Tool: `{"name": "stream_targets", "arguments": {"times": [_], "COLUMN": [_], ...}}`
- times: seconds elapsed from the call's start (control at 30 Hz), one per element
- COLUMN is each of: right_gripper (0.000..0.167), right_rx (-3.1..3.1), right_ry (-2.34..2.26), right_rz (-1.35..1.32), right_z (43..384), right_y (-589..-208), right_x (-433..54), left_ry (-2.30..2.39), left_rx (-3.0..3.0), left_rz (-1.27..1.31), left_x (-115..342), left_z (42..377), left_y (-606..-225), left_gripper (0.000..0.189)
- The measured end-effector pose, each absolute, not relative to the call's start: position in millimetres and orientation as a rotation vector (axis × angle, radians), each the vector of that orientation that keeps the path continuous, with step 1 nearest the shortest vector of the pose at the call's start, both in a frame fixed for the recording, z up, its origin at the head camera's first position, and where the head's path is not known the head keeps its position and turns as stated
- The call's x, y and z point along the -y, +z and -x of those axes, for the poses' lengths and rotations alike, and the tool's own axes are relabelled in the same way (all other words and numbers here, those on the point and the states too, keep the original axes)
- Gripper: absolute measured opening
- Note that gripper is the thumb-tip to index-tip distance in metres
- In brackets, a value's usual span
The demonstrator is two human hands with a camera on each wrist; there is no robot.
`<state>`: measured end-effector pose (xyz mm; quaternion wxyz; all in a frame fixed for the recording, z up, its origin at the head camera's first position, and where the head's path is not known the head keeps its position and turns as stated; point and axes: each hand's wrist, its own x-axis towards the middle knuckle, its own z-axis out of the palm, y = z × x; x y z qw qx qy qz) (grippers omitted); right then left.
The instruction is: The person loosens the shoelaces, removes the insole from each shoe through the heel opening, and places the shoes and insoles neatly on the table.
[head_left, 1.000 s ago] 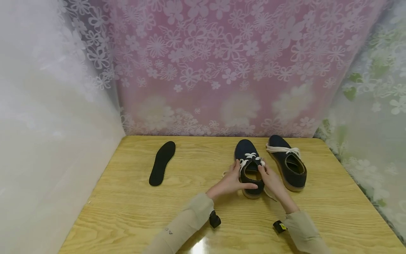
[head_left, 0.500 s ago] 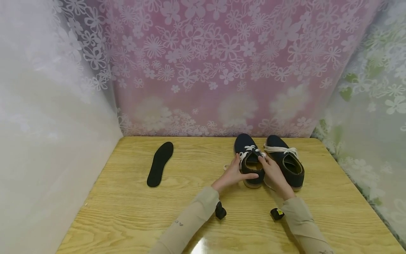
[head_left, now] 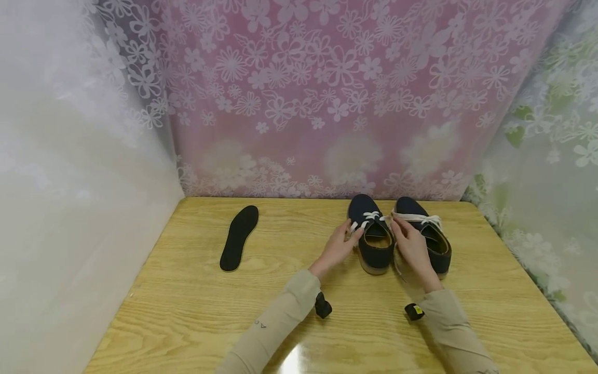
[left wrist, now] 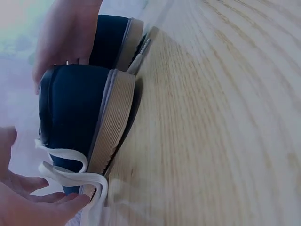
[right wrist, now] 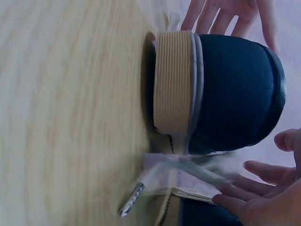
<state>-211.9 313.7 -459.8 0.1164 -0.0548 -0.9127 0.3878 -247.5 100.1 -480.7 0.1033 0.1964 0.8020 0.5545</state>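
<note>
A navy lace-up shoe (head_left: 376, 255) with white laces stands at the back of the table, heel toward me, between both hands. My left hand (head_left: 335, 250) is at its left side, thumb apart from the fingers. In the left wrist view, the white lace (left wrist: 75, 176) loops down over those fingertips. On the shoe's right side, my right hand (head_left: 415, 252) has its fingers beside the other end of the lace. In the right wrist view, a blurred lace (right wrist: 202, 170) with a metal tip crosses near the spread fingers, the thumb well away from them.
A second navy shoe (head_left: 439, 262), its white lace wrapped across the front, stands close on the right, partly behind my right hand. A black insole (head_left: 239, 239) lies at the left of the wooden table (head_left: 187, 322). Flowered curtains (head_left: 317, 104) hang behind it.
The shoe has moved away from me toward the table's back edge. Both hands have let go of its opening and shifted outward to the laces at its sides.
</note>
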Motion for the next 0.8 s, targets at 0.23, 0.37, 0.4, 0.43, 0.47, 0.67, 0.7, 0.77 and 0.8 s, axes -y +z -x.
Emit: {"name": "stream_targets", "arguments": {"times": [0.23, 0.37, 0.4, 0.43, 0.47, 0.67, 0.7, 0.77, 0.8], "right_gripper": [0.040, 0.032, 0.031, 0.030, 0.029, 0.029, 0.030, 0.031, 0.032], "right_rx": [2.513, 2.401, 2.392, 2.392, 2.399, 2.528, 2.561, 2.627, 2.653], "right_ry": [0.987, 0.930, 0.925, 0.907, 0.876, 0.667, 0.653, 0.641, 0.650], "right_rz": [0.081, 0.070, 0.070, 0.072, 0.079, 0.032, 0.009, -0.035, -0.056], "right_z": [204.7, 203.8, 204.3, 205.3, 206.4, 213.7, 214.5, 215.3, 215.6], "right_y": [-449.8, -442.4, -441.3, -440.5, -440.4, -442.3, -442.9, -444.6, -445.7], "right_x": [-317.2, -331.9, -336.7, -341.9, -347.1, -373.4, -376.7, -381.9, -383.9], "left_ry": [1.696, 1.801, 1.829, 1.850, 1.866, 1.854, 1.825, 1.763, 1.730], "left_rx": [-2.486, -2.503, -2.500, -2.504, -2.510, -2.586, -2.606, -2.645, -2.659], "left_rz": [-0.528, -0.542, -0.546, -0.552, -0.559, -0.678, -0.712, -0.781, -0.819], "left_x": [-95.8, -93.4, -92.9, -92.7, -92.6, -95.3, -96.2, -98.3, -99.5], "left_z": [249.7, 250.9, 250.7, 250.8, 250.7, 246.1, 244.1, 238.9, 235.8], "left_y": [-475.1, -470.1, -468.4, -467.0, -465.8, -458.8, -457.1, -452.7, -450.4], "left_gripper": [0.051, 0.041, 0.039, 0.037, 0.035, 0.025, 0.025, 0.024, 0.024]}}
